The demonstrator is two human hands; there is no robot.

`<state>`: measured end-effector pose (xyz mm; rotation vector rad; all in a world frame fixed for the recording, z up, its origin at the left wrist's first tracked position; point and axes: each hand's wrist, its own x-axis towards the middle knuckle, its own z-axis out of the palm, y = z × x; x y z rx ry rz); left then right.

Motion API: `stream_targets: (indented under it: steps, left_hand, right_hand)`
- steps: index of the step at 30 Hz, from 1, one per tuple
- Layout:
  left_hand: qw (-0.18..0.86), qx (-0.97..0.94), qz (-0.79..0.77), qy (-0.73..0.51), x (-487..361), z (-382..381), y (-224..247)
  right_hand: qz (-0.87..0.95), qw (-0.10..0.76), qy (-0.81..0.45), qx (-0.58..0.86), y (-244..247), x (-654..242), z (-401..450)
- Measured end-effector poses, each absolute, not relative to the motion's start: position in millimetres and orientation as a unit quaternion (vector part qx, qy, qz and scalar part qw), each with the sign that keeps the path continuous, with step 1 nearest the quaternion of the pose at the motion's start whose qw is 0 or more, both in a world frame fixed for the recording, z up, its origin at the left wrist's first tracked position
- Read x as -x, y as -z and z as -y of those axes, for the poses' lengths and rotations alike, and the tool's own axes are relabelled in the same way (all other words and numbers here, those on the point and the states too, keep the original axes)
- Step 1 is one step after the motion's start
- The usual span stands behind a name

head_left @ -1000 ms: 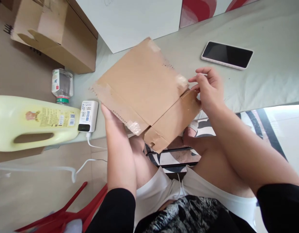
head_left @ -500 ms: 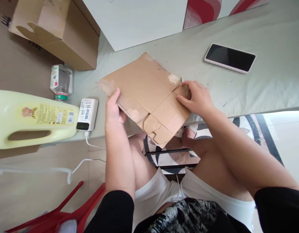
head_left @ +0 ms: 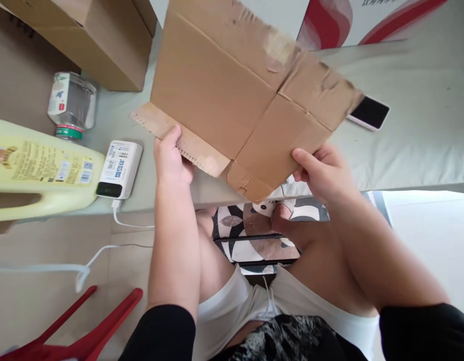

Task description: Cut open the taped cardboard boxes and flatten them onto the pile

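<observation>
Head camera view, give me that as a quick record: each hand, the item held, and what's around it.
Left hand: grips the left-side flap, thumb on top
Right hand: grips the near right edge, thumb on top
Item held: creased cardboard sheet
Right of sheet: smartphone, screen dark, partly hidden by the sheet's corner
Left of sheet: white power bank, yellow jug, clear bottle with green cap
Upper left: brown cardboard box

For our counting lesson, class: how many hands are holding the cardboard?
2: the left hand grips the flap on the left of the cardboard; the right hand grips its lower right edge.
</observation>
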<state>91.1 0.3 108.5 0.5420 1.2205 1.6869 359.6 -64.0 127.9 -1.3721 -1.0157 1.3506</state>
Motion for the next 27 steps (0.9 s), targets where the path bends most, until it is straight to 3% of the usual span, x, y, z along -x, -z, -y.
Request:
stream_targets:
  steps: [8,11,13,17,22,27]
  left_hand:
    - [0.564,-0.209,-0.449,-0.661,-101.7,0.9,-125.8]
    - [0.573,-0.203,-0.475,-0.636,-102.3,1.6,-124.9]
    - [0.575,-0.205,-0.482,-0.628,-105.2,1.9,-123.7]
    - [0.574,-0.200,-0.501,-0.616,-117.5,-0.7,-122.8]
    - [0.588,-0.208,-0.501,-0.600,-135.3,-12.1,-122.9]
    - [0.598,-0.211,-0.501,-0.589,-145.5,-22.1,-123.1]
  right_hand:
    - [0.287,0.581,-0.534,0.543,-177.0,-388.6,72.4]
    - [0.171,0.637,-0.425,0.620,-190.4,-436.2,82.3]
    - [0.088,0.663,-0.282,0.688,-195.6,-472.7,90.7]
    - [0.062,0.685,-0.120,0.716,-193.5,-539.2,93.3]
    - [0.155,0.632,-0.051,0.758,-183.2,-607.3,32.1]
    - [0.241,0.523,-0.177,0.798,-180.4,-641.0,-64.4]
